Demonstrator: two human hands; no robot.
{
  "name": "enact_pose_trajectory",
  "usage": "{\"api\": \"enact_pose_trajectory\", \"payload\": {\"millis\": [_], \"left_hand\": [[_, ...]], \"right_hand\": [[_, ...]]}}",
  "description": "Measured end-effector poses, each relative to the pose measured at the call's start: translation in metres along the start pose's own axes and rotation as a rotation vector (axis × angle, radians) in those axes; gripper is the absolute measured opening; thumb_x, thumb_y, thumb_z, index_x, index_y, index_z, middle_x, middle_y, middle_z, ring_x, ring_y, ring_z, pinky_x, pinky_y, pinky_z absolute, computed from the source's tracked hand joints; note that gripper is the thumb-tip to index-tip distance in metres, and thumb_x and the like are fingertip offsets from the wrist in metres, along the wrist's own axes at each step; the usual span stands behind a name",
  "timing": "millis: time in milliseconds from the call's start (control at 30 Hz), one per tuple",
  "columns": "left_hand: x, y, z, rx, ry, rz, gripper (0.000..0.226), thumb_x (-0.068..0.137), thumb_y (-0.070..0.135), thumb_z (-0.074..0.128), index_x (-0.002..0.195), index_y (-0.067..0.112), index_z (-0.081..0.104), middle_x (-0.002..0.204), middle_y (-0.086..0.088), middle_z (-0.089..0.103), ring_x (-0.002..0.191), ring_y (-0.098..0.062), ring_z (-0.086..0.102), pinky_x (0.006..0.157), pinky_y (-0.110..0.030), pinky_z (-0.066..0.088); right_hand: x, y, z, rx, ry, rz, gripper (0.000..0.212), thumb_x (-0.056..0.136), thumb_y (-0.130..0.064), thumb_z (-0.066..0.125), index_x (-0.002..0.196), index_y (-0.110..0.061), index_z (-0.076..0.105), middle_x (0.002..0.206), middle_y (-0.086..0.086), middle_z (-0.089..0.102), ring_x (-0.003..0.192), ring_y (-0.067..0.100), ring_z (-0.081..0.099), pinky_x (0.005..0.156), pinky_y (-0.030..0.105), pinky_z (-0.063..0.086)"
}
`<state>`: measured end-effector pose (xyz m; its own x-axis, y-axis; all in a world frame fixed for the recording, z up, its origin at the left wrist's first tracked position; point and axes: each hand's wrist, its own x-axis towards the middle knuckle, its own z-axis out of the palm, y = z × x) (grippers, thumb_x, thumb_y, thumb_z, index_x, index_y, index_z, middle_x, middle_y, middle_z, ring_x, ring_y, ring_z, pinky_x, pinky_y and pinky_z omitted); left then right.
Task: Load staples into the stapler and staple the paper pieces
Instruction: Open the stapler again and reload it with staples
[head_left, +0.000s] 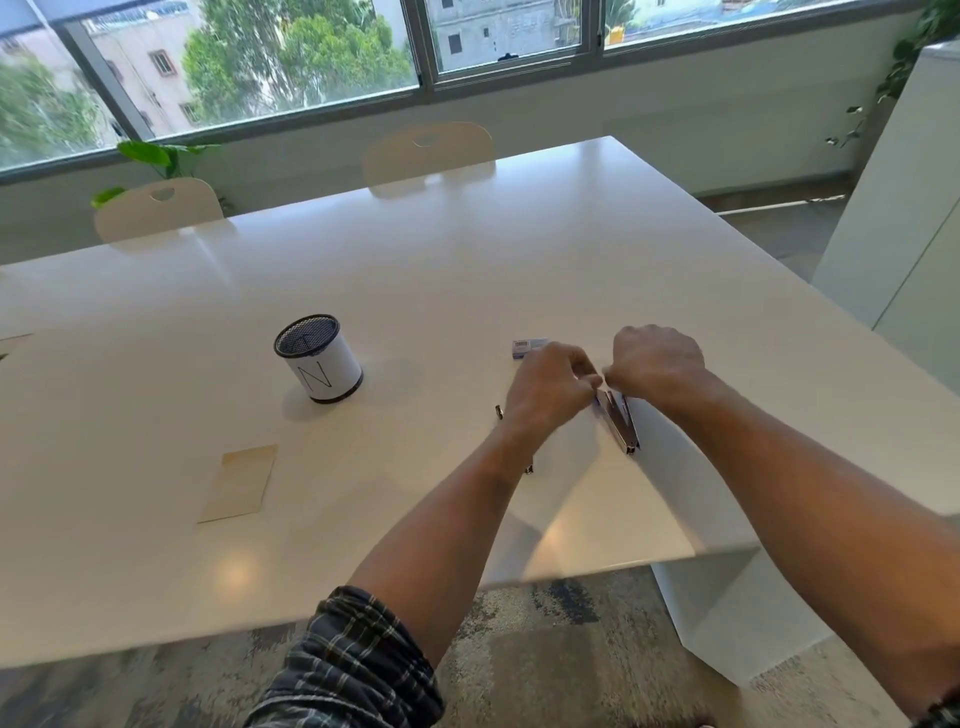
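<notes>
Head view: both hands over opened silver metal stapler (618, 423) on glossy white desk (467, 270). Left hand (550, 382) and right hand (657, 361) fingertips pinched together at stapler's upper end; grip contents unresolvable. Small blue-white staple box (527, 347) just behind left hand.

We are seeing a mesh pen cup (318, 357) marked N standing on the white table (467, 270), two pale chairs (158, 208) sitting behind it, and leafy plants (156, 161) growing under the windows (311, 52).
</notes>
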<state>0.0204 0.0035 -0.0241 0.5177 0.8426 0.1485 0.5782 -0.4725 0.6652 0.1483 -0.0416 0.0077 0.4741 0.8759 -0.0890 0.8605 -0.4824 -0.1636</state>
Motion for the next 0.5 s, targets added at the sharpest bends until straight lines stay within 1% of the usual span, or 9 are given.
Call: {"api": "enact_pose_trajectory", "payload": {"millis": [33, 67, 100, 133, 167, 233, 300, 367, 500], "left_hand": [[0.0, -0.001, -0.004, 0.02, 0.036, 0.013, 0.007, 0.085, 0.021, 0.075, 0.088, 0.018, 0.08, 0.09, 0.003, 0.077, 0.08, -0.008, 0.065, 0.074, -0.022, 0.047], [0.0, -0.003, -0.01, 0.041, 0.071, 0.023, 0.008, 0.086, 0.022, 0.073, 0.088, 0.019, 0.08, 0.09, 0.003, 0.078, 0.083, -0.009, 0.067, 0.076, -0.022, 0.048], [-0.001, -0.005, -0.016, 0.064, 0.106, 0.029, 0.01, 0.086, 0.021, 0.071, 0.088, 0.019, 0.08, 0.09, 0.003, 0.078, 0.084, -0.011, 0.068, 0.077, -0.023, 0.05], [-0.002, -0.008, -0.022, 0.087, 0.14, 0.027, 0.012, 0.086, 0.02, 0.068, 0.088, 0.019, 0.08, 0.09, 0.003, 0.078, 0.085, -0.013, 0.069, 0.078, -0.024, 0.051], [-0.003, -0.012, -0.029, 0.108, 0.171, 0.017, 0.013, 0.086, 0.019, 0.066, 0.087, 0.018, 0.079, 0.09, 0.002, 0.077, 0.085, -0.015, 0.069, 0.079, -0.026, 0.053], [-0.007, -0.023, -0.041, 0.146, 0.205, -0.029, 0.016, 0.085, 0.017, 0.062, 0.086, 0.017, 0.078, 0.088, 0.0, 0.077, 0.085, -0.019, 0.07, 0.078, -0.03, 0.055], [-0.012, -0.034, -0.051, 0.173, 0.207, -0.095, 0.018, 0.084, 0.017, 0.06, 0.088, 0.017, 0.077, 0.088, -0.001, 0.076, 0.086, -0.021, 0.07, 0.078, -0.033, 0.056], [-0.016, -0.043, -0.057, 0.181, 0.191, -0.151, 0.02, 0.084, 0.016, 0.059, 0.09, 0.018, 0.078, 0.089, -0.001, 0.076, 0.086, -0.02, 0.07, 0.078, -0.033, 0.057], [-0.021, -0.055, -0.06, 0.141, 0.112, -0.224, 0.026, 0.083, 0.012, 0.056, 0.091, 0.019, 0.079, 0.09, -0.002, 0.077, 0.086, -0.02, 0.072, 0.078, -0.032, 0.059]], "right_hand": [[0.0, -0.002, 0.0, -0.02, 0.054, -0.027, 0.021, 0.092, -0.032, 0.067, 0.103, -0.014, 0.066, 0.109, 0.012, 0.07, 0.104, 0.032, 0.067, 0.073, 0.032, 0.042], [0.0, -0.005, 0.0, -0.012, 0.106, -0.059, 0.023, 0.091, -0.031, 0.068, 0.104, -0.012, 0.068, 0.107, 0.014, 0.071, 0.102, 0.034, 0.068, 0.072, 0.033, 0.043], [0.0, -0.008, 0.0, 0.015, 0.139, -0.095, 0.023, 0.089, -0.03, 0.069, 0.103, -0.01, 0.07, 0.104, 0.015, 0.073, 0.099, 0.036, 0.069, 0.071, 0.033, 0.045], [0.0, -0.013, 0.0, 0.056, 0.137, -0.133, 0.023, 0.088, -0.028, 0.07, 0.101, -0.01, 0.071, 0.102, 0.015, 0.074, 0.096, 0.036, 0.07, 0.072, 0.034, 0.05], [0.0, -0.018, 0.0, 0.105, 0.108, -0.169, 0.023, 0.087, -0.029, 0.071, 0.1, -0.01, 0.073, 0.1, 0.015, 0.075, 0.094, 0.035, 0.071, 0.076, 0.035, 0.055], [-0.003, -0.028, 0.002, 0.191, 0.023, -0.228, 0.025, 0.085, -0.035, 0.075, 0.096, -0.012, 0.076, 0.096, 0.011, 0.077, 0.089, 0.03, 0.071, 0.08, 0.036, 0.059], [-0.008, -0.038, 0.006, 0.251, -0.035, -0.27, 0.033, 0.084, -0.044, 0.078, 0.09, -0.012, 0.076, 0.089, 0.008, 0.077, 0.083, 0.025, 0.072, 0.079, 0.036, 0.059], [-0.011, -0.046, 0.012, 0.281, -0.055, -0.295, 0.042, 0.084, -0.051, 0.077, 0.084, -0.01, 0.075, 0.079, 0.007, 0.075, 0.077, 0.023, 0.072, 0.078, 0.037, 0.06], [-0.016, -0.062, 0.021, 0.259, -0.099, -0.333, 0.047, 0.082, -0.055, 0.072, 0.073, -0.01, 0.075, 0.064, 0.001, 0.073, 0.062, 0.013, 0.071, 0.072, 0.033, 0.061]]}}
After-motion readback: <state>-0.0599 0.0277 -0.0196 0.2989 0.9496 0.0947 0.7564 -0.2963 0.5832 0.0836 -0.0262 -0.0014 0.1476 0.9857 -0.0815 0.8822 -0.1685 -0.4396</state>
